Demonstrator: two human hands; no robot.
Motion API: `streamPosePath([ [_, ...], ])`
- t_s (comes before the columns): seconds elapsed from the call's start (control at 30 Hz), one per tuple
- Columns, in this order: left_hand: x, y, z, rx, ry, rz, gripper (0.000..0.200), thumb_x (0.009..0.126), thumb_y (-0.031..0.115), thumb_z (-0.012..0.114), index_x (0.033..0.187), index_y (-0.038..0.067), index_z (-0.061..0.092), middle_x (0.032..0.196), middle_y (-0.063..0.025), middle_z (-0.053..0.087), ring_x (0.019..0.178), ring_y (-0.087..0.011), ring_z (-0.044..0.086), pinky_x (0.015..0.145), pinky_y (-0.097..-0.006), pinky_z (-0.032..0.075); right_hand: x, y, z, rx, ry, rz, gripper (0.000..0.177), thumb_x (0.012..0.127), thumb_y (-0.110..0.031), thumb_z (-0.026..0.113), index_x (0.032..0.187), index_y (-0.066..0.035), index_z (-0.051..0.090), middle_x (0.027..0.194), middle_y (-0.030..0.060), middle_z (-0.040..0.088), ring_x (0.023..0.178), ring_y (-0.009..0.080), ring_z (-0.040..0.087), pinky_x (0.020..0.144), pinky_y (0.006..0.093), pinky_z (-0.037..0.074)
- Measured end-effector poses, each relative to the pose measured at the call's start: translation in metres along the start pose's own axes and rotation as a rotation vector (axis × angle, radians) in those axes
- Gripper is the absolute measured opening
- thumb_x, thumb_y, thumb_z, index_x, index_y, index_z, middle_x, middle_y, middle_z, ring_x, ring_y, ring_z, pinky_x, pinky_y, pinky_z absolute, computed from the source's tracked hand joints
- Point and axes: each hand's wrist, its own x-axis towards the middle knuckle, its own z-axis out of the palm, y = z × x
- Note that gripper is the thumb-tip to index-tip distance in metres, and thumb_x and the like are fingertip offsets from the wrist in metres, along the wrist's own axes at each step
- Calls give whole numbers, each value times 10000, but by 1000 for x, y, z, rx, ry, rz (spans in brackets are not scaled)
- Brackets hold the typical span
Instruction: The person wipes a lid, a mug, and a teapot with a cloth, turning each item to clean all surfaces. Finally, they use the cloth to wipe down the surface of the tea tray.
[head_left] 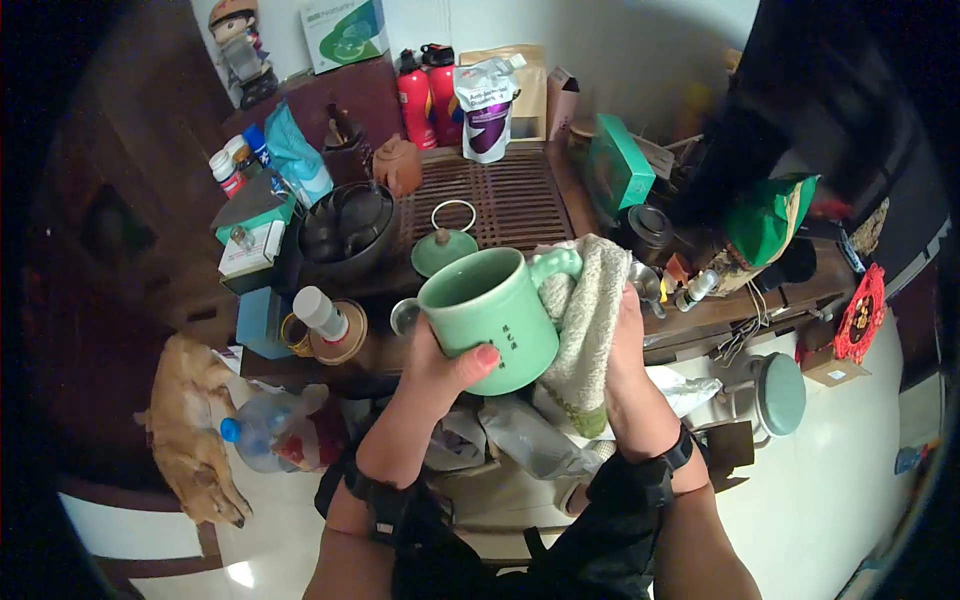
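A large pale green mug (515, 350) with dark characters on its side is tilted in the air before me. My left hand (440, 365) is wrapped round its left side, the thumb on the front. A cream knitted cloth (585, 330) with a green end hangs from my right hand (625, 340), which grips it beside the mug's handle; part of the cloth lies against the handle. Just behind the mug, a green lid (443, 252) rests on the dark wooden table (380, 350).
Behind are a slatted tea tray (500, 200), a clay teapot (398, 165), a black bowl (347, 230), red bottles (415, 100) and a white pouch (487, 115). A dog (190, 430) lies on the floor at left; a green-topped stool (780, 394) stands right.
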Motion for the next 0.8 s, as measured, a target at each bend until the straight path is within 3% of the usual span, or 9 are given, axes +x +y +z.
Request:
streamPosePath([
  [0.07, 1, -8, -4, -38, 20, -4, 956, 663, 503, 798, 1336, -8, 353, 1232, -111, 524, 1123, -208, 530, 947, -358, 443, 0, 3, -1, -56, 24, 4, 288, 977, -238, 466, 1149, -23, 551, 1053, 70, 643, 894, 144, 636, 777, 260, 517],
  [0.1, 2, -11, -7, -13, 5, 9, 954, 703, 560, 745, 1350, -8, 332, 1248, -121, 507, 1152, -207, 509, 958, -364, 437, -1, 4, -1, -28, 64, 17, 292, 978, -244, 460, 1154, -27, 544, 1076, 82, 636, 915, 153, 632, 800, 273, 514],
  [0.3, 5, -21, -12, -24, 49, -39, 888, 778, 572, 663, 1353, -14, 324, 1261, -126, 488, 1155, -193, 491, 954, -355, 429, 1, 9, -1, -44, 83, -15, 288, 979, -241, 456, 1171, -37, 523, 1080, 94, 623, 952, 178, 619, 843, 301, 500],
  [0.47, 9, -17, -13, -58, -4, -54, 873, 768, 566, 660, 1347, -7, 346, 1251, -118, 495, 1137, -184, 497, 954, -342, 417, 0, 12, 1, -35, 108, -20, 266, 956, -152, 442, 1168, -12, 521, 1116, 126, 605, 967, 201, 615, 851, 321, 503],
  [0.8, 12, -16, -15, -140, -34, -99, 864, 746, 530, 672, 1347, -4, 357, 1242, -101, 503, 1141, -181, 491, 973, -344, 398, -3, 13, 7, -1, 91, -55, 274, 961, -155, 429, 1180, -16, 516, 1137, 132, 600, 1009, 217, 607, 881, 334, 497],
])
